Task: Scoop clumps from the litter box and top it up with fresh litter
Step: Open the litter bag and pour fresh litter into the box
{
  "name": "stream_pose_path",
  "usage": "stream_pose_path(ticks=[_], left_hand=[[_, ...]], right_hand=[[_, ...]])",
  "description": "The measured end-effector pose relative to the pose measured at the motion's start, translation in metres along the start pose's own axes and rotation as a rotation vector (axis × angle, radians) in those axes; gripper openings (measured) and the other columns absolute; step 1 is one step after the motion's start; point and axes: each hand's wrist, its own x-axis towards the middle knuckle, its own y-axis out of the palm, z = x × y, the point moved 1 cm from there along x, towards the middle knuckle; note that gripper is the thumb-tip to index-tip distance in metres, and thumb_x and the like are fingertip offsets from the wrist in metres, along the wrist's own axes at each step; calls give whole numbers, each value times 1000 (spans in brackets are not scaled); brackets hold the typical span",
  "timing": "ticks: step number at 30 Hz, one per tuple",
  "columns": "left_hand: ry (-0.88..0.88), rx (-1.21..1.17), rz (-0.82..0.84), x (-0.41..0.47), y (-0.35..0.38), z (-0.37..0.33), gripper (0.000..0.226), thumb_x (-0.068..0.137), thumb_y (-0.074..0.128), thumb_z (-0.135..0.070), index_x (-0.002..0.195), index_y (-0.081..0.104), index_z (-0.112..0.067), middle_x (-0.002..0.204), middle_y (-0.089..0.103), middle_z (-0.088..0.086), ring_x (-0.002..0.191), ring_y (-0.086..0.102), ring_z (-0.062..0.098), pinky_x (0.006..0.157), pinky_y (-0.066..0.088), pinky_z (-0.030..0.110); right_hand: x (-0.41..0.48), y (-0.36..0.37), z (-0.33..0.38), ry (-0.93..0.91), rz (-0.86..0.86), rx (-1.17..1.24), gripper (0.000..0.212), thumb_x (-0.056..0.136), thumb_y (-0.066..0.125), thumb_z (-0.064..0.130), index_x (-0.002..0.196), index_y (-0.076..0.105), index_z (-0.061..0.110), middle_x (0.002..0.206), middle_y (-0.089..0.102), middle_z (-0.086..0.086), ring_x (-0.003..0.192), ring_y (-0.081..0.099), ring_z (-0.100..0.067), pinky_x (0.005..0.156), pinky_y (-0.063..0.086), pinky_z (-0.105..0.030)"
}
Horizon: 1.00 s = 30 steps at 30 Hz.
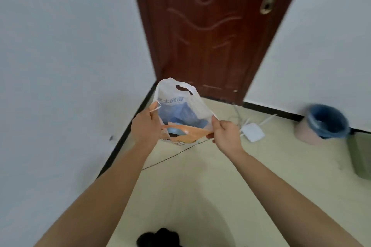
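One thin plastic bag [180, 106] is held up in front of the foot of the single red-brown panelled door [210, 26], slightly left of its middle. The bag's left rim is pinched by the left hand [145, 126], between thumb and curled fingers. The film is white and crinkled, with one oval cut-out handle hole near the top, blue print on the far wall and orange on the near wall; the mouth is pulled wide. The right rim is pinched in the same way by the right hand [227, 133], so two hands are counted on one bag.

One thin black cable [174, 155] is seen on the pale floor below the bag. To the right of the door's foot, one flat white square router [252, 132] with slim antennas lies on the floor. Further right of the door, by the wall, stands one round pinkish bin [325, 124] lined with blue film. At the frame edge, one green box-shaped thing [361, 154] is partly seen; what it is cannot be told.
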Motion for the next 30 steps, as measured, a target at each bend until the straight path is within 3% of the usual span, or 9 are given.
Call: stream_pose_path(ticks=[3, 6, 10, 14, 16, 21, 25, 30], left_hand=[[132, 6, 31, -30, 67, -95, 40, 102, 39, -30, 104, 69, -4, 93, 68, 18, 84, 60, 34, 68, 34, 31], [252, 10, 52, -58, 136, -190, 49, 102, 37, -36, 95, 67, 3, 95, 67, 25, 93, 61, 43, 71, 42, 39], [409, -2, 167, -106, 231, -304, 50, 100, 37, -35, 85, 66, 4, 85, 68, 24, 86, 63, 42, 71, 46, 43], [506, -8, 370, -154, 328, -389, 65, 99, 33, -52, 77, 67, -2, 77, 70, 18, 78, 65, 37, 69, 51, 42], [555, 19, 500, -174, 379, -424, 73, 97, 26, -61, 72, 69, -7, 74, 71, 14, 76, 66, 33, 71, 53, 40], [630, 23, 838, -227, 497, -513, 83, 84, 15, -75, 70, 67, -12, 71, 70, 8, 69, 66, 28, 68, 55, 40], [814, 100, 1027, -273, 557, -588, 73, 97, 22, -63, 81, 68, -8, 77, 68, 6, 76, 64, 25, 66, 50, 36], [1011, 181, 1150, -335, 619, -657, 73, 94, 21, -66, 81, 68, -11, 78, 70, 7, 74, 66, 28, 71, 54, 38]], right_hand=[[2, -109, -41, 34, -105, 22, 53, 100, 42, 46, 61, 64, 18, 65, 72, -4, 67, 69, -26, 74, 58, -46], [10, -215, -82, 68, -207, 27, 55, 101, 39, 45, 65, 66, 13, 64, 69, -4, 66, 67, -25, 72, 57, -40], [12, -344, -134, 149, -379, 84, 54, 102, 40, 41, 67, 65, 8, 63, 68, -3, 67, 67, -25, 70, 56, -42], [15, -445, -194, 261, -563, 83, 53, 105, 40, 35, 61, 57, 10, 56, 58, 5, 60, 57, -15, 54, 40, -27], [19, -485, -227, 352, -650, 93, 52, 105, 40, 34, 57, 53, 15, 54, 56, 8, 58, 55, -11, 52, 37, -25], [32, -564, -301, 585, -878, 211, 56, 102, 40, 40, 70, 67, 2, 55, 68, 2, 69, 69, -26, 71, 58, -40], [29, -617, -350, 755, -1054, 302, 56, 99, 40, 46, 71, 67, 6, 66, 72, -8, 70, 71, -28, 73, 59, -50], [12, -667, -397, 901, -1209, 342, 56, 101, 40, 44, 68, 66, 7, 62, 71, -9, 70, 71, -29, 75, 58, -51]])
